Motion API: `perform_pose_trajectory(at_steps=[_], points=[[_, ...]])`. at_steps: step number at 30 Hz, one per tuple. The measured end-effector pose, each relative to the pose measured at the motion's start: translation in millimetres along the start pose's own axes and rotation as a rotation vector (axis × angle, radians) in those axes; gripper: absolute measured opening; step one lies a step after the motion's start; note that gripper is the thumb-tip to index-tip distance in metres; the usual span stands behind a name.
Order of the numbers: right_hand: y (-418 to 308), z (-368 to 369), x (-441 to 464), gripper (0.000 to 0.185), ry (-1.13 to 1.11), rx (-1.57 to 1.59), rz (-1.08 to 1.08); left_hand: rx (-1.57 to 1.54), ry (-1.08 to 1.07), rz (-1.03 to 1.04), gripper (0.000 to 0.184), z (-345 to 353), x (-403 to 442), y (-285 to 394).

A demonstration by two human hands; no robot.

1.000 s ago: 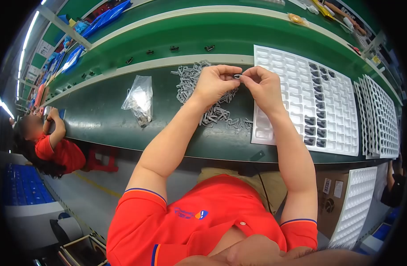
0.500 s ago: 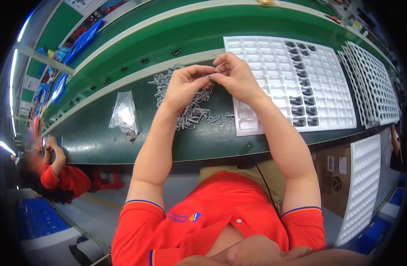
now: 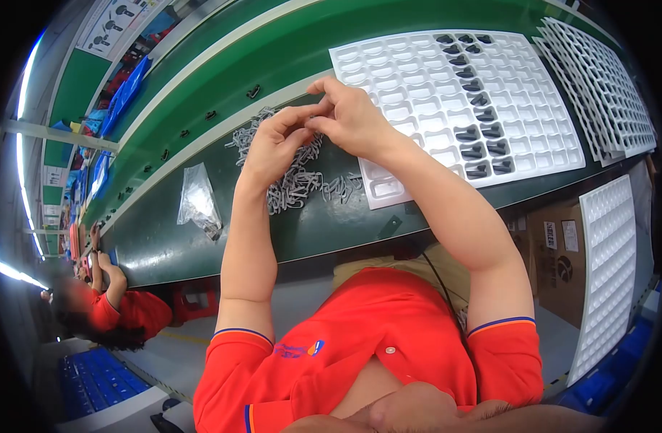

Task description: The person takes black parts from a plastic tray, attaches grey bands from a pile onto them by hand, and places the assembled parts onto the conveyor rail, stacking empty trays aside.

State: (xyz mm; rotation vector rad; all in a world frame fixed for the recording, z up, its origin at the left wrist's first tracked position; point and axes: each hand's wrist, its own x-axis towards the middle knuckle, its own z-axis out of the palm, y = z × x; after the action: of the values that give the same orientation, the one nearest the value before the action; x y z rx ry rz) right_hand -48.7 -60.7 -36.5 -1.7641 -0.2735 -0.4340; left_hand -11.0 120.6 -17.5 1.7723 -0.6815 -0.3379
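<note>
Above a pile of grey hook-shaped parts (image 3: 286, 189), my left hand (image 3: 274, 142) and my right hand (image 3: 354, 124) meet at the fingertips. Both are closed in a pinch, and whatever lies between them is too small and too covered to make out. Just right of my right hand is a white moulded tray (image 3: 388, 189) with many pockets. Several black parts (image 3: 469, 133) sit in its pockets, mostly in two columns. A clear plastic bag (image 3: 198, 200) with small contents lies left of the pile.
Black pieces (image 3: 253, 92) are spaced along the green conveyor belt (image 3: 295, 50) behind the bench. Stacked white trays (image 3: 598, 90) lean at the right. Below them are another tray (image 3: 603, 267) and a cardboard box (image 3: 559, 263). A co-worker in red (image 3: 132, 317) is at the left.
The view has shifted, so bench and trays sit differently in the frame. My hands stay pinched together over the pile. Black pieces on the belt have changed position.
</note>
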Motion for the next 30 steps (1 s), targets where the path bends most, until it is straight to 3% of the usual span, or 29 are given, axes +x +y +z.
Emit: perform_pose_trajectory(at_steps=[4, 7, 8, 11, 12, 15, 24, 26, 27, 30], points=[[-6.6, -4.1, 0.1, 0.021, -0.027, 0.003, 0.099, 0.078, -0.033, -0.007, 0.027, -9.4, 9.0, -9.2], [0.5, -7.5, 0.4, 0.015, -0.263, -0.276, -0.227, -0.07, 0.161, 0.045, 0.02, -18.0, 33.4, -13.2], [1.2, -5.8, -0.3, 0.015, -0.263, -0.273, -0.229, -0.067, 0.163, 0.045, 0.02, -22.0, 44.0, -17.2], [0.1, -0.1, -7.8, 0.015, -0.735, -0.373, -0.084, 0.281, 0.186, -0.063, 0.015, -33.1, 81.1, -33.7], [-0.8, 0.4, -8.7, 0.015, -0.726, -0.377, -0.082, 0.281, 0.178, -0.058, 0.015, -34.1, 91.0, -37.9], [-4.8, 1.3, -9.7, 0.018, -0.855, -0.383, -0.014, 0.778, 0.206, 0.145, 0.011, -28.7, 120.1, -48.6], [-0.8, 10.8, -14.2, 0.011, -0.828, -0.541, -0.172, 1.137, 0.109, 0.091, 0.018, -40.3, 163.3, -70.8], [3.4, 15.0, -16.2, 0.009, -0.809, -0.62, -0.303, 1.175, 0.084, 0.124, 0.02, -52.1, 168.6, -79.9], [2.9, 16.2, -17.1, 0.009, -0.782, -0.629, -0.269, 1.202, 0.09, 0.157, 0.022, -50.9, 169.5, -82.2], [-0.3, 17.2, -16.8, 0.012, -0.793, -0.723, -0.306, 1.101, 0.091, 0.159, 0.022, -15.6, 162.7, -39.2]])
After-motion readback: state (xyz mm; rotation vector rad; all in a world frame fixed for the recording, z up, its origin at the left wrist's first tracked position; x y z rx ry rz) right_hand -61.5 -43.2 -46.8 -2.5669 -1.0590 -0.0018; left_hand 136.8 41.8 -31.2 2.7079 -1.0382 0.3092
